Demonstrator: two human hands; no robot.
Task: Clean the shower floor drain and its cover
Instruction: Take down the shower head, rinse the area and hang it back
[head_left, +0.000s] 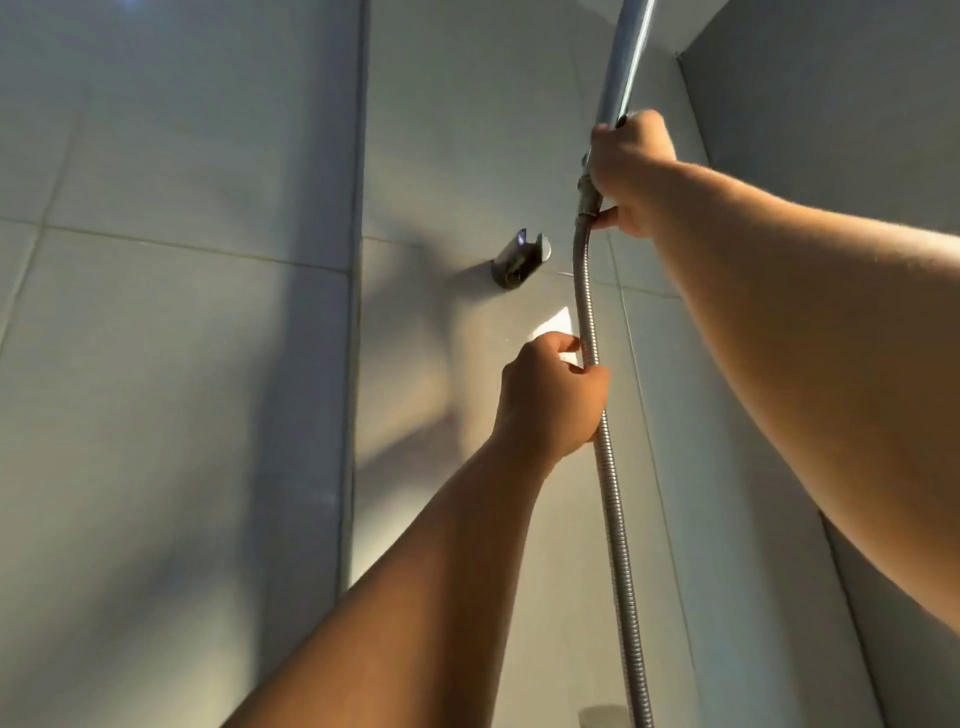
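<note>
I am looking up at the tiled shower wall. My right hand (631, 174) is closed around the lower end of the chrome shower handle (623, 62), which runs up out of the frame. From the handle a ribbed metal hose (608, 467) hangs straight down. My left hand (550, 395) grips this hose lower down. The floor drain and its cover are out of view.
An empty chrome wall bracket (519, 262) sticks out of the tile to the left of the hose. A wall corner (358, 312) runs vertically at left of centre. A side wall (831, 78) closes in at the right.
</note>
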